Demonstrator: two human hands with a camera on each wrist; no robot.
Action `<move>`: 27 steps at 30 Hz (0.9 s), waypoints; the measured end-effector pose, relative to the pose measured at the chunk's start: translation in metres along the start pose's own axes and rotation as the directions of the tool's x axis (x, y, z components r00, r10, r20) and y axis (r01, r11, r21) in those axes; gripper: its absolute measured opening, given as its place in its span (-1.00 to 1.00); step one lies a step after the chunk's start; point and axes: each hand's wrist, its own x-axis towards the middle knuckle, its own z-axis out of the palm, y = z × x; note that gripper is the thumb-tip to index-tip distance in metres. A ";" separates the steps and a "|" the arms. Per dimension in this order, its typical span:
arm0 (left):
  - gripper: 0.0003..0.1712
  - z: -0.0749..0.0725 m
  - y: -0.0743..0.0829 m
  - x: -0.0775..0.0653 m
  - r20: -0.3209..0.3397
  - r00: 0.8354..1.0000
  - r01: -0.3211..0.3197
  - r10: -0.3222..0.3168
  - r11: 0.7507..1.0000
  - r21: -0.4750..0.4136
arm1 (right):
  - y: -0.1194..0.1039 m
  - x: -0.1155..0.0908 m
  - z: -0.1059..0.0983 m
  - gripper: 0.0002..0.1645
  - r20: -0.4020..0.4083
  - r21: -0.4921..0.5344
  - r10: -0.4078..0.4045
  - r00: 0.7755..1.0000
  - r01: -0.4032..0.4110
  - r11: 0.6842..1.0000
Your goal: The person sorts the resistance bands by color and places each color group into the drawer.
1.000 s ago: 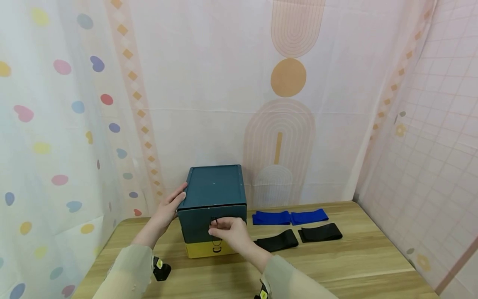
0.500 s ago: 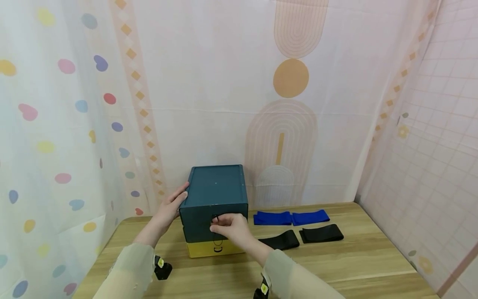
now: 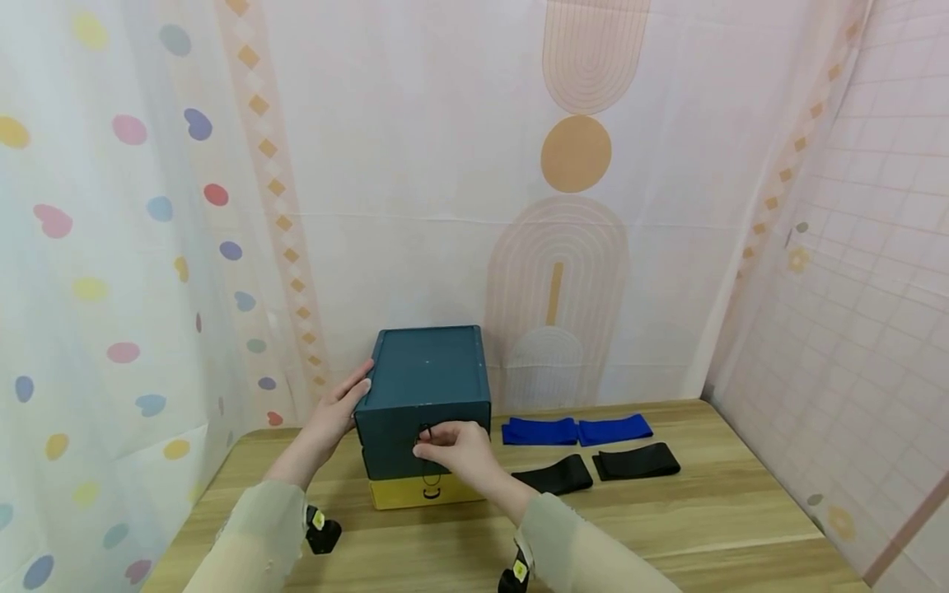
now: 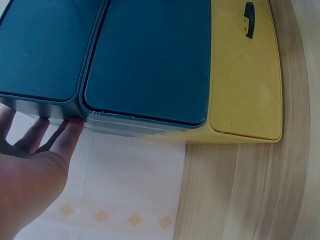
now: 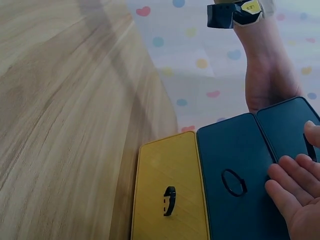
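Observation:
A small drawer box stands on the wooden table, with two dark teal drawers (image 4: 147,60) stacked over a yellow drawer (image 3: 396,494). My left hand (image 3: 326,424) rests along its left side, fingertips touching the upper teal drawer unit (image 3: 426,371) in the left wrist view. At the front, my right hand (image 3: 463,453) pinches the black strap handle (image 5: 310,147) of the top drawer between thumb and forefinger. The other fingers lie near the drawer fronts. A black loop handle (image 5: 233,183) hangs on the middle drawer and another handle (image 5: 170,201) on the yellow one.
Right of the box lie two folded blue bands (image 3: 615,429) and, nearer me, two folded black bands (image 3: 636,462). The right forearm partly covers one black band. A patterned curtain (image 3: 400,165) hangs behind the table.
A dark gap under the box's top front edge has closed as the top drawer slid in. My right hand moved slightly away from me with the handle; my left hand stayed on the side.

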 end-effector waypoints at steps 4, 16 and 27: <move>-0.29 -0.001 0.000 0.001 -0.004 1.000 0.009 -0.009 1.000 0.003 | -0.002 -0.001 0.001 -0.75 -0.001 0.000 0.015 1.000 -0.015 1.000; -0.29 0.000 -0.002 0.001 -0.010 1.000 0.010 -0.010 1.000 0.006 | 0.002 -0.009 -0.001 -0.69 0.039 0.035 0.020 0.999 -0.021 0.999; -0.28 -0.001 0.000 -0.001 -0.006 1.000 -0.007 0.007 1.000 0.001 | 0.033 -0.031 -0.006 -0.75 0.015 0.180 0.114 0.993 -0.115 0.977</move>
